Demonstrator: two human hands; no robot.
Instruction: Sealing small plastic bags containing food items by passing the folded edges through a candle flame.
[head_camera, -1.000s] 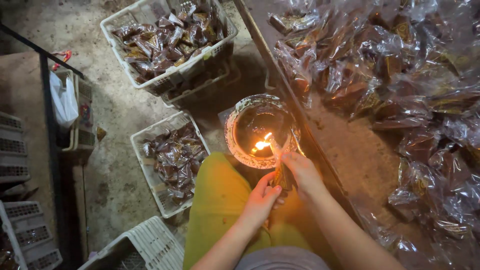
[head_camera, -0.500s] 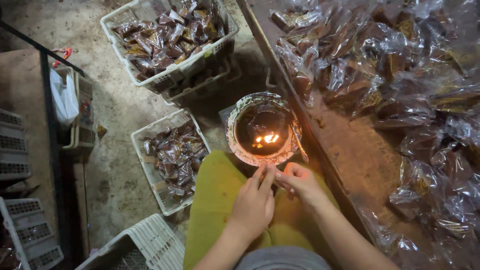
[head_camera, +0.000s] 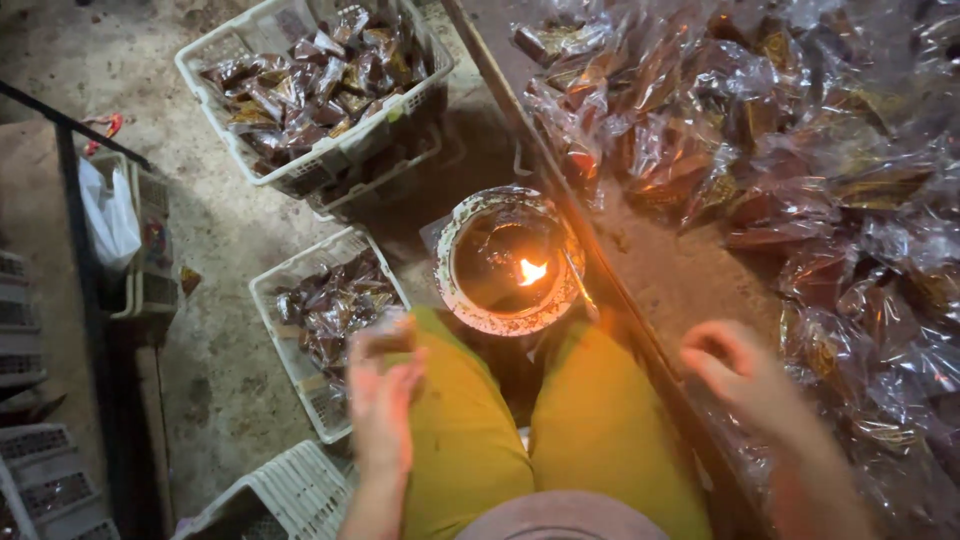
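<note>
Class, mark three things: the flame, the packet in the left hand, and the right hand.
Flame (head_camera: 532, 271), head view, its bright middle.
Packet (head_camera: 388, 340), head view, its blurred brown top.
Right hand (head_camera: 735, 368), head view, its back.

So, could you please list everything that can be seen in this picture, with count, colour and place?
Round pot: one, pale rim, dark inside with a small flame, on the floor in front of the knees.
White plastic crates: two with brown wrapped packets, one at top left and one at the left knee; another at bottom left, contents unclear.
Table: one, brown, on the right.
Clear-wrapped brown packets: many, heaped on the table.
White bag: one, far left.
Yellow trousers: the person's, bottom centre.
Left hand: blurred, holds a small brown packet near the lower crate.
Right hand: over the table edge, beside the heap, seemingly empty.
</note>
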